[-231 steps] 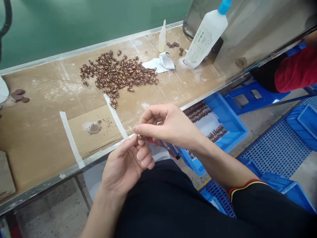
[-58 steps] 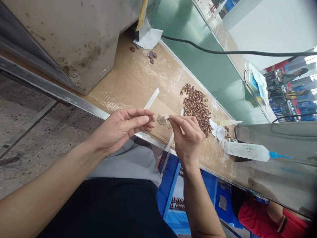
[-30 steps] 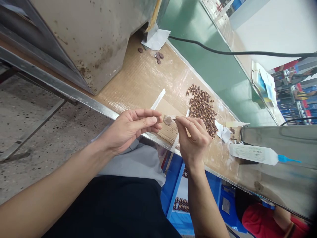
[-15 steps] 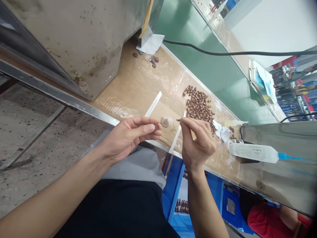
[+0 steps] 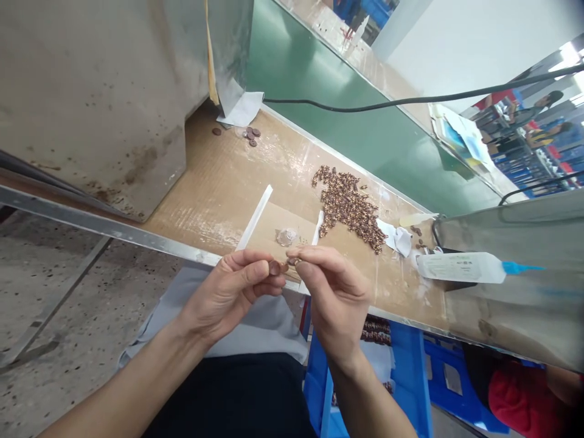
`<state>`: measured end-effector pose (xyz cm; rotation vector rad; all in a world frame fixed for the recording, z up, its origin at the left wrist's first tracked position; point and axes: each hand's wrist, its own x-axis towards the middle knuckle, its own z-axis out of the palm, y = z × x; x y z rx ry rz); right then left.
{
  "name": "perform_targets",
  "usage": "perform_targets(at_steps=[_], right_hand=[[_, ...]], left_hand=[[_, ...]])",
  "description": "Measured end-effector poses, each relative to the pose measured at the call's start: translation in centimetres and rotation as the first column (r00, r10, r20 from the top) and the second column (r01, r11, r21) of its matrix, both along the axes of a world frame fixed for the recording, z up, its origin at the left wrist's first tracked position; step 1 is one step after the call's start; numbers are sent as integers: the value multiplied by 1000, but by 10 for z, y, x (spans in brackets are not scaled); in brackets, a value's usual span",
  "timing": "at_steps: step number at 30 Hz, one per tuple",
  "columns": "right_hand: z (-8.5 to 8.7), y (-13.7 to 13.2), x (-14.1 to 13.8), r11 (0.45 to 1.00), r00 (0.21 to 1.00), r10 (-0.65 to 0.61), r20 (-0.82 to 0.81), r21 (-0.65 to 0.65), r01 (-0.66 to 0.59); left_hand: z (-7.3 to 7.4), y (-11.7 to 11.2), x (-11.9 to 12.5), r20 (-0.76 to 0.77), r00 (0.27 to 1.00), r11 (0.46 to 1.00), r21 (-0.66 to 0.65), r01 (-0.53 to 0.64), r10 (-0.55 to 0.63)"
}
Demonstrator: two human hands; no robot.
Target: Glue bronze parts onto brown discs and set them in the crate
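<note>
Pinching disc (image 5: 274, 267) in half-curled left hand (image 5: 232, 291); pinching piece (image 5: 292, 261) in half-curled right hand (image 5: 338, 298), just beside disc, with pile (image 5: 349, 204) farther right.

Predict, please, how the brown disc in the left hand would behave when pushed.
The brown disc may roll on its edge, as its outline is round. It is probably light, being small enough for the left hand to pinch.
</note>
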<state>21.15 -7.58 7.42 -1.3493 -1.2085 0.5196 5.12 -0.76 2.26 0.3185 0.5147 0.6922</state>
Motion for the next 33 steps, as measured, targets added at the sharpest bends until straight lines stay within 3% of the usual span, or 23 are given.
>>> perform_targets(at_steps=[8,28,33], right_hand=[[-1,2,-1,998,977,65,-204,-8,-68],[-3,0,2,996,993,73,-93,-34,-77],[-2,-1,3,998,998,64,3,22,-64]], left_hand=[[5,-3,3,-2,1000,1000,-14,-3,3],[6,-4,3,18,1000,998,-56,-19,20],[10,-5,2,17,1000,999,-46,-22,22]])
